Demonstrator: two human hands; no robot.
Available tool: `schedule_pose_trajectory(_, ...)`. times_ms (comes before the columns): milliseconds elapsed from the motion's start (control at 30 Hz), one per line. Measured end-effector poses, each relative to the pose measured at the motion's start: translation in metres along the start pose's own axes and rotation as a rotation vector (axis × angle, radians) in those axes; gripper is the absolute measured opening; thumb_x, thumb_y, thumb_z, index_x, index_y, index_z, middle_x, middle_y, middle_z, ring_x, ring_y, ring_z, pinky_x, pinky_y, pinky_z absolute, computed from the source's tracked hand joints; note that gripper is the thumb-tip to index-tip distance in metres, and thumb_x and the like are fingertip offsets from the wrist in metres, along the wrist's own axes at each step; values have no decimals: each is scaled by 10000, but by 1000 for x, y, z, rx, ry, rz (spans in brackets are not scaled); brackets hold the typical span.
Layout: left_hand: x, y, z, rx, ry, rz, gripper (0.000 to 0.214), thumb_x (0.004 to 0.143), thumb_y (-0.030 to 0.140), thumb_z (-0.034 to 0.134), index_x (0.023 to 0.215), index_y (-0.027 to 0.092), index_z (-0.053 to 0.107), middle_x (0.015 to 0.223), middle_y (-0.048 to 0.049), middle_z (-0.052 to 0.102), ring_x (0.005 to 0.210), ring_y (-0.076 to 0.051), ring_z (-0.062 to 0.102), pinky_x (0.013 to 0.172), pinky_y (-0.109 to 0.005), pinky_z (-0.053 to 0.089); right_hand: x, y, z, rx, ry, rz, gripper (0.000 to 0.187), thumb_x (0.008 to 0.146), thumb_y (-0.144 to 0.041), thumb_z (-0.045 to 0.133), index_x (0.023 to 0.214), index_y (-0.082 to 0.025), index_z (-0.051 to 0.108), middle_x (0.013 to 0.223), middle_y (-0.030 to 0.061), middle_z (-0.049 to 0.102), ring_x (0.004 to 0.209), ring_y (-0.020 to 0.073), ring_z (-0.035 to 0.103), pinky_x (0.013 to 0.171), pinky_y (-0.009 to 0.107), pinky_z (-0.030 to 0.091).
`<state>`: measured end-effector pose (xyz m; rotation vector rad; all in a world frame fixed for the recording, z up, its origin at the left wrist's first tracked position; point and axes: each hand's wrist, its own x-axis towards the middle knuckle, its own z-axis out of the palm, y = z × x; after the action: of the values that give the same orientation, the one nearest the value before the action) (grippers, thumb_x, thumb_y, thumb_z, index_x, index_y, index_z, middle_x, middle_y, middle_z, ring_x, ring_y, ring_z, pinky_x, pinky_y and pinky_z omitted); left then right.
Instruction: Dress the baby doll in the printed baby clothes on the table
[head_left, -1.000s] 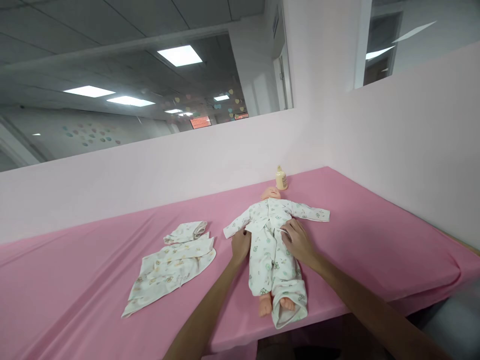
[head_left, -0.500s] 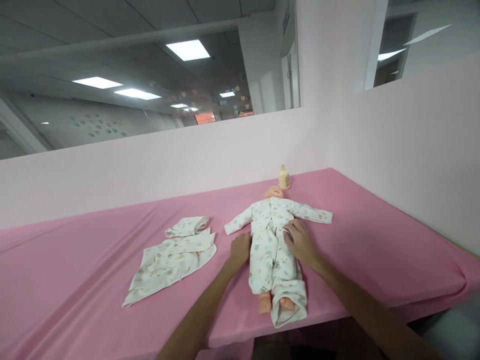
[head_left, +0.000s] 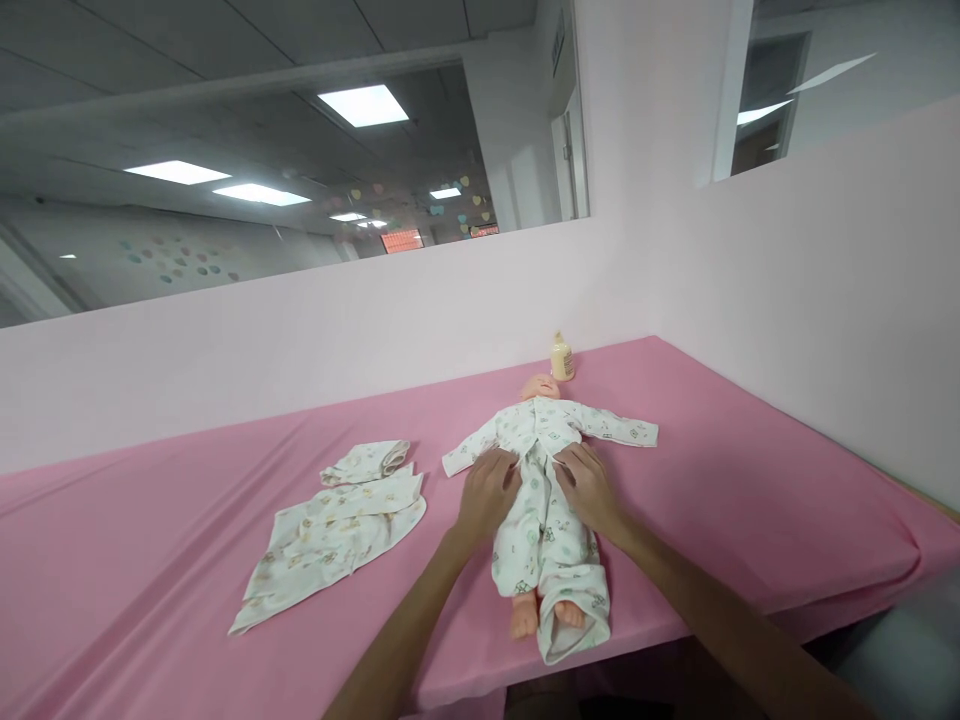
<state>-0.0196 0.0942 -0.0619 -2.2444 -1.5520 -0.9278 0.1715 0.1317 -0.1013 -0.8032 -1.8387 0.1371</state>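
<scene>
Peach plastic baby doll point(head_left: 541, 386), supine before me on a smooth pink table cover point(head_left: 720, 480), in white green-printed cloth trousers point(head_left: 553, 535). Left hand point(head_left: 487, 492) and right hand point(head_left: 592, 490), fingers curled, pinch the trousers' opposite waist sides; even, gentle tension should keep the waistline level.

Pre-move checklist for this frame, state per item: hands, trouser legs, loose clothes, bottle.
1. Left hand at the waist of the doll's trousers: ok.
2. Right hand at the waist, opposite side: ok.
3. Fabric secured in each grip: cannot tell; the fingertips are too small and partly hidden.
4. Both feet out past the hems: not ok. The left-side foot is out; the right-side foot sits within the wide cuff.
5. Loose clothes apart from the doll: ok, lying to its left on the pink cloth.
6. Bottle upright, away from both hands: ok, beyond the doll's head.
</scene>
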Motion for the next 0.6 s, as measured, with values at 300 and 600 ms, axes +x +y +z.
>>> schedule_pose_trajectory(300, -3, -2, -8, -18, -104, 253, 177, 793, 83, 433, 839, 186, 568, 843, -49, 620, 814, -180, 532, 804, -335, 427, -2, -2, -11, -27, -187, -115, 181, 897, -105, 465, 836, -205, 603, 836, 42, 599, 857, 197, 499, 780, 346, 395)
schedule_pose_trajectory(600, -3, 2, -13, -316, -91, -84, 262, 892, 213, 415, 1022, 198, 642, 973, -59, 674, 935, -198, 590, 862, -357, 460, 0, 2, -12, 129, -80, 7, 203, 930, -207, 454, 795, -216, 605, 817, 41, 589, 822, 194, 523, 778, 355, 431)
